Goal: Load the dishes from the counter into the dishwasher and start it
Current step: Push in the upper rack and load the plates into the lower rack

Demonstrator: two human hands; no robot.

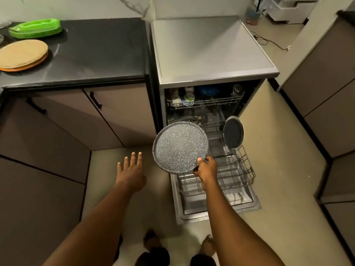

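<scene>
My right hand (206, 168) grips the near rim of a round speckled grey plate (179, 146), held nearly flat above the left side of the pulled-out lower rack (238, 169) of the open dishwasher (211, 47). Another dark round plate (233, 132) stands upright at the rack's far right. The upper rack (205, 101) holds cups and a blue bowl. My left hand (132, 170) hovers over the floor left of the plate, fingers spread, holding nothing. On the dark counter (92, 52) at far left lie stacked green plates (35, 28) and tan round plates (22, 54).
The dishwasher door (217, 210) lies folded down over the floor in front of me. Cabinet doors with black handles (95, 99) stand to the left, more cabinets to the right. A cable (269, 42) trails on the floor behind the dishwasher. My feet are near the bottom edge.
</scene>
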